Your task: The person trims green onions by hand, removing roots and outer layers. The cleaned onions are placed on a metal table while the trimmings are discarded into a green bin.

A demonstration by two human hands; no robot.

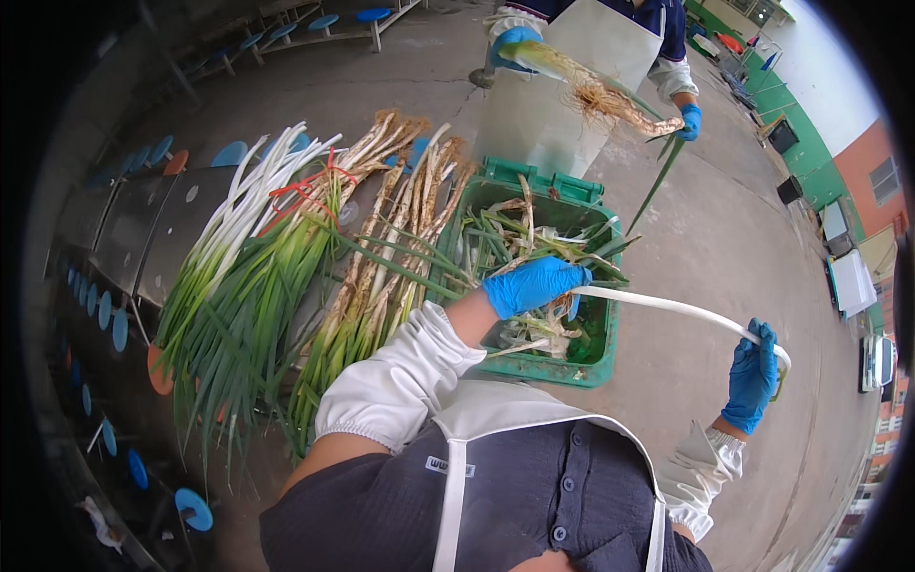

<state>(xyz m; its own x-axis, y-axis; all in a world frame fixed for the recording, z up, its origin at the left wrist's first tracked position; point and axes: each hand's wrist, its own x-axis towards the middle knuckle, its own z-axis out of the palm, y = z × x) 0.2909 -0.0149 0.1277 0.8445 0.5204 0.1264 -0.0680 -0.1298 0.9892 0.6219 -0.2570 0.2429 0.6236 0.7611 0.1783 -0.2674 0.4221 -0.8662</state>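
Observation:
A long green onion with a bare white stalk (667, 303) stretches in a bend between my blue-gloved hands, over the bin's right rim. My left hand (537, 286) is closed round it above the green bin (596, 374). At the stalk's other end, out to the right, my right hand (752, 377) is closed on it, and a bit of green shows beside the fingers. Long green leaves (400, 265) run leftward from near my left hand; whether they belong to this onion I cannot tell. Peeled skins and leaf scraps (538, 334) lie in the bin.
On a table (157, 229) at left lie white-stalked onions (238, 205) with red ties near them, and unpeeled, rooty ones (391, 205). Across the bin, a gloved co-worker (572, 57) holds a muddy onion (596, 91). Blue round stools (195, 510) line the table.

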